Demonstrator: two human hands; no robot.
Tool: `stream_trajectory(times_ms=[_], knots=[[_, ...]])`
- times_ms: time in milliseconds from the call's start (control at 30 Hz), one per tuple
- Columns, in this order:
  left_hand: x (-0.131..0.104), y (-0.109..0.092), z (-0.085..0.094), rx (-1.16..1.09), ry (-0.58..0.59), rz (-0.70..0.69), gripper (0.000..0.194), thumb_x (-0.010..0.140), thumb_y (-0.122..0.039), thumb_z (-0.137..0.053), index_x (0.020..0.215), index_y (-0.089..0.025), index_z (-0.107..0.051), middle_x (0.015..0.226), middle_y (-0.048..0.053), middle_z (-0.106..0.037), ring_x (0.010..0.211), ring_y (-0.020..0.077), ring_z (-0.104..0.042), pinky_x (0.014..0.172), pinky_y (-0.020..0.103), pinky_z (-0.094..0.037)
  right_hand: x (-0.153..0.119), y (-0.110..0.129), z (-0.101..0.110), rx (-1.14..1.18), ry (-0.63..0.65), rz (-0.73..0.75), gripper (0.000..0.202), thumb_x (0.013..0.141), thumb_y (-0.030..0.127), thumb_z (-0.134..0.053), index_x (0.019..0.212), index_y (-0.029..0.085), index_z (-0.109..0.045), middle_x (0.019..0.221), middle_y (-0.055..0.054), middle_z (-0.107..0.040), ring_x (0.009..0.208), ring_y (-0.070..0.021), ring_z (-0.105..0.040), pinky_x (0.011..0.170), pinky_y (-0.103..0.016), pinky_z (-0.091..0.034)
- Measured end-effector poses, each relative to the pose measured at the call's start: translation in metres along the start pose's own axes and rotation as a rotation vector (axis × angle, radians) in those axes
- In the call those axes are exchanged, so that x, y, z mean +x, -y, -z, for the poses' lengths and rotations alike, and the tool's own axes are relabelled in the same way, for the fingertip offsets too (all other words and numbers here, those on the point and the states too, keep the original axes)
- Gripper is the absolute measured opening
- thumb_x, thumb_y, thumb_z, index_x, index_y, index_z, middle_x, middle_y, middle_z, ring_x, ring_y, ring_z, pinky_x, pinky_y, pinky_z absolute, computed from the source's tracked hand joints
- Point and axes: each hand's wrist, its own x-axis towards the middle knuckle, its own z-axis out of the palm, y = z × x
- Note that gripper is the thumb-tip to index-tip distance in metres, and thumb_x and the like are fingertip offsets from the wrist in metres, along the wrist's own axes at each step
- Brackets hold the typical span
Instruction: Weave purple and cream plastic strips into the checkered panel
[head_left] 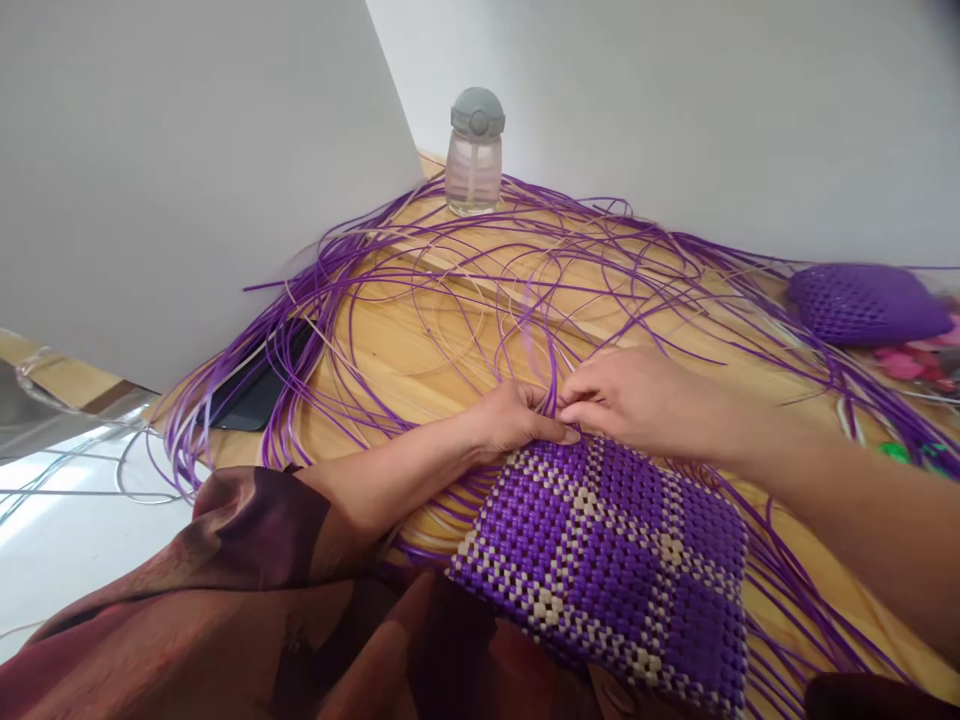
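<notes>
A woven panel [622, 570] of purple and cream plastic strands, in a checked pattern, lies over the near table edge by my lap. At its far edge, my left hand [521, 418] is closed, thumb and fingers pinching purple strands [553, 375]. Close against it, my right hand [619, 395] is also closed in a pinch at the same edge. What lies between the right fingertips is hidden. Long loose strands fan out from the panel across the table.
The wooden table [397, 340] carries tangled purple and cream strands. A clear bottle [474, 165] with a grey lid stands at the back. A dark flat object [259, 385] lies under strands at left. At right sits a purple woven piece [866, 303]. Pale walls [675, 110] rise behind.
</notes>
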Motion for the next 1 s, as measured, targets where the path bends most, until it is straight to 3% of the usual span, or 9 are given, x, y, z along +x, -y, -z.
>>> stream_trajectory(times_ms=[67, 133, 267, 467, 567, 833, 1000], knots=[[0.000, 0.001, 0.000, 0.013, -0.032, 0.000, 0.034, 0.043, -0.023, -0.089, 0.065, -0.011, -0.066, 0.060, -0.001, -0.062, 0.055, 0.0099, -0.053, 0.061, 0.027, -0.041, 0.003, 0.000, -0.005, -0.169, -0.023, 0.039, 0.018, 0.085, 0.029, -0.062, 0.073, 0.017, -0.067, 0.072, -0.003, -0.065, 0.071, -0.0158, -0.055, 0.068, -0.031, -0.038], [0.000, 0.001, -0.001, 0.045, -0.078, -0.006, 0.033, 0.042, -0.022, -0.089, 0.064, -0.011, -0.067, 0.060, -0.001, -0.062, 0.056, 0.0091, -0.052, 0.061, 0.026, -0.040, 0.008, -0.002, -0.010, -0.241, -0.041, 0.097, 0.021, 0.086, 0.031, -0.059, 0.073, 0.018, -0.068, 0.069, -0.001, -0.065, 0.066, -0.0137, -0.052, 0.062, -0.030, -0.031], [-0.002, 0.000, -0.001, 0.081, -0.174, 0.014, 0.033, 0.047, -0.021, -0.090, 0.070, -0.009, -0.071, 0.068, 0.003, -0.067, 0.062, 0.0112, -0.057, 0.067, 0.029, -0.043, 0.018, -0.013, -0.017, -0.066, -0.032, 0.153, 0.022, 0.086, 0.031, -0.057, 0.071, 0.018, -0.065, 0.061, 0.002, -0.058, 0.057, -0.0096, -0.046, 0.059, -0.027, -0.028], [-0.002, -0.005, 0.003, -0.087, -0.043, 0.046, 0.040, 0.048, -0.027, -0.092, 0.076, -0.007, -0.071, 0.075, 0.008, -0.071, 0.068, 0.0147, -0.064, 0.075, 0.032, -0.047, 0.026, -0.029, -0.027, 0.248, 0.004, 0.083, 0.020, 0.084, 0.032, -0.056, 0.073, 0.018, -0.063, 0.061, 0.004, -0.054, 0.058, -0.0092, -0.044, 0.057, -0.025, -0.029], [-0.001, -0.004, 0.005, -0.146, -0.031, 0.057, 0.040, 0.051, -0.029, -0.092, 0.078, -0.008, -0.071, 0.076, 0.007, -0.072, 0.068, 0.0139, -0.064, 0.076, 0.030, -0.046, 0.028, -0.032, -0.031, 0.335, -0.021, 0.039, 0.020, 0.082, 0.034, -0.057, 0.073, 0.018, -0.063, 0.062, 0.003, -0.054, 0.058, -0.0093, -0.044, 0.056, -0.025, -0.029], [0.006, -0.004, 0.010, -0.172, -0.060, 0.087, 0.029, 0.052, -0.016, -0.088, 0.075, -0.009, -0.072, 0.073, 0.004, -0.071, 0.068, 0.0121, -0.063, 0.076, 0.028, -0.045, 0.030, -0.034, -0.039, 0.440, -0.061, -0.021, 0.025, 0.085, 0.041, -0.057, 0.077, 0.018, -0.062, 0.060, 0.004, -0.051, 0.053, -0.0082, -0.041, 0.052, -0.024, -0.028], [0.006, -0.005, 0.009, -0.141, -0.075, -0.014, 0.027, 0.051, -0.008, -0.082, 0.074, -0.011, -0.069, 0.070, 0.000, -0.068, 0.068, 0.0105, -0.060, 0.076, 0.026, -0.044, 0.018, -0.031, -0.029, 0.341, -0.008, 0.077, 0.021, 0.087, 0.037, -0.056, 0.093, 0.020, -0.066, 0.067, 0.003, -0.056, 0.058, -0.0091, -0.046, 0.055, -0.024, -0.032]])
